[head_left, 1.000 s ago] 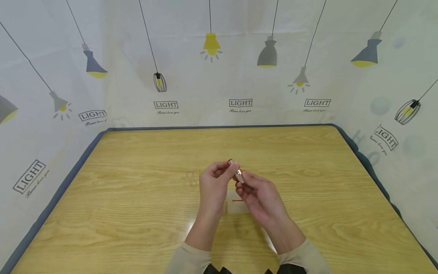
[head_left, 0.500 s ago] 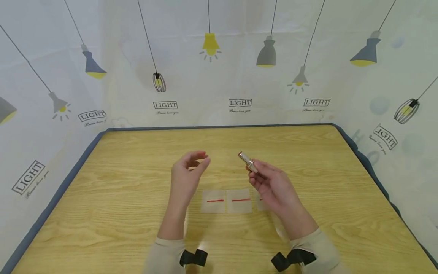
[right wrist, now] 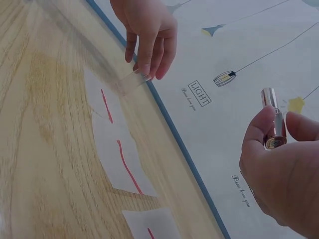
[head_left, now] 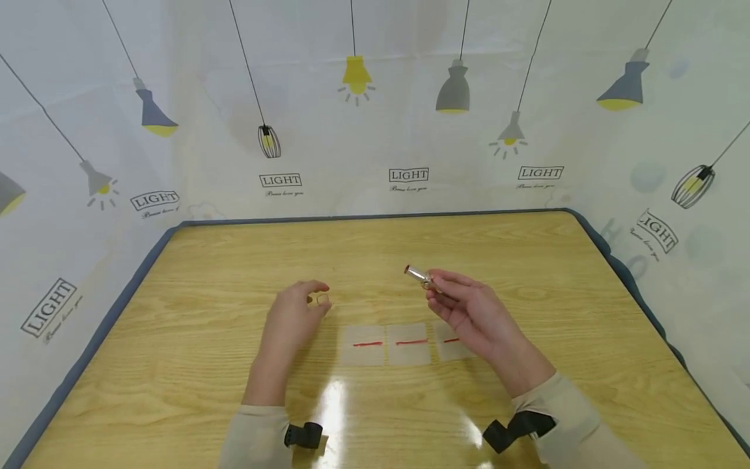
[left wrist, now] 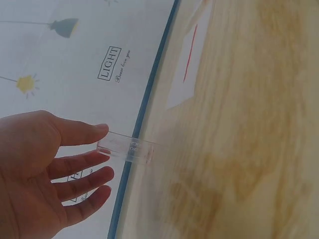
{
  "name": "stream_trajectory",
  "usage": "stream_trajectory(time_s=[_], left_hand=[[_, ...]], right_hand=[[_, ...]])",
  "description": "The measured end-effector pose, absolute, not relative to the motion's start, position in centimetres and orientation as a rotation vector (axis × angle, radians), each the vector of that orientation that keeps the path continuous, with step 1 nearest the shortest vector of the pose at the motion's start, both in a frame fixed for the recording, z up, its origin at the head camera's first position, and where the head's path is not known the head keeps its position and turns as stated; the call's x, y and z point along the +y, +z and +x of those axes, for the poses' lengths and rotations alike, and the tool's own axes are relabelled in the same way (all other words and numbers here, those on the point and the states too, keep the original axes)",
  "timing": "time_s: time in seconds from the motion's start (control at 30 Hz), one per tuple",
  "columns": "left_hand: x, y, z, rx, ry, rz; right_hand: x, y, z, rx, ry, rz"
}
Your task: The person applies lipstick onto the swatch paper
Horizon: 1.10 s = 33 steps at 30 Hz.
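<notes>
In my right hand (head_left: pixel 469 303) I hold a silver lipstick tube (head_left: pixel 418 275), pinched between thumb and fingers. Its red end points up and left, away from the hand; the right wrist view shows the shiny tube (right wrist: pixel 273 119) from the side. My left hand (head_left: pixel 295 312) is down at a clear lipstick cap (head_left: pixel 323 299) standing on the table. Thumb and forefinger are at opposite sides of the cap's upper end, and the other fingers are spread apart in the left wrist view, where the transparent cap (left wrist: pixel 130 147) shows faint lettering.
Pale paper squares lie in a row before me: a left one (head_left: pixel 357 357), a middle one (head_left: pixel 410 357) and a right one (head_left: pixel 448 352) partly behind my right hand. Each bears a red line. A printed wall covering (head_left: pixel 340 150) surrounds the wooden table (head_left: pixel 176 365).
My hands were together at the lipstick and have parted. The left hand has moved left and down to the clear cap; the right keeps the lipstick and has shifted right, uncovering the paper squares.
</notes>
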State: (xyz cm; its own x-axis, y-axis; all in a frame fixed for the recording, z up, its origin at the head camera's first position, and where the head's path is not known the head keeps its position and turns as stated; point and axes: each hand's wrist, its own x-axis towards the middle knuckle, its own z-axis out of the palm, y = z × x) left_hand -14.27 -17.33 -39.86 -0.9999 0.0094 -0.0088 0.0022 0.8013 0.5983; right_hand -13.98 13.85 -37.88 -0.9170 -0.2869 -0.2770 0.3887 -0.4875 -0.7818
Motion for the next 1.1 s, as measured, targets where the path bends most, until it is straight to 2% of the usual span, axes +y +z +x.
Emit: stream_trajectory(time_s=[0.27, 0.53, 0.8, 1.1], left_hand=[[-17.4, -40.6, -14.4, 2.976, 1.15, 0.001], [-16.9, -39.8, -14.2, 2.955, 1.413, 0.033], [-15.7, -37.7, -13.9, 2.515, 1.963, -0.01], [-13.9, -36.4, -13.4, 2.187, 2.194, 0.033]], right_hand=[[13.6, -38.0, -13.7, 1.324, -2.366, 0.122], [13.7, -38.2, -13.3, 1.334, -2.347, 0.117], [13.5, -37.8, -13.2, 1.351, -2.318, 0.078], [13.2, -37.1, -13.0, 1.406, -2.274, 0.057]])
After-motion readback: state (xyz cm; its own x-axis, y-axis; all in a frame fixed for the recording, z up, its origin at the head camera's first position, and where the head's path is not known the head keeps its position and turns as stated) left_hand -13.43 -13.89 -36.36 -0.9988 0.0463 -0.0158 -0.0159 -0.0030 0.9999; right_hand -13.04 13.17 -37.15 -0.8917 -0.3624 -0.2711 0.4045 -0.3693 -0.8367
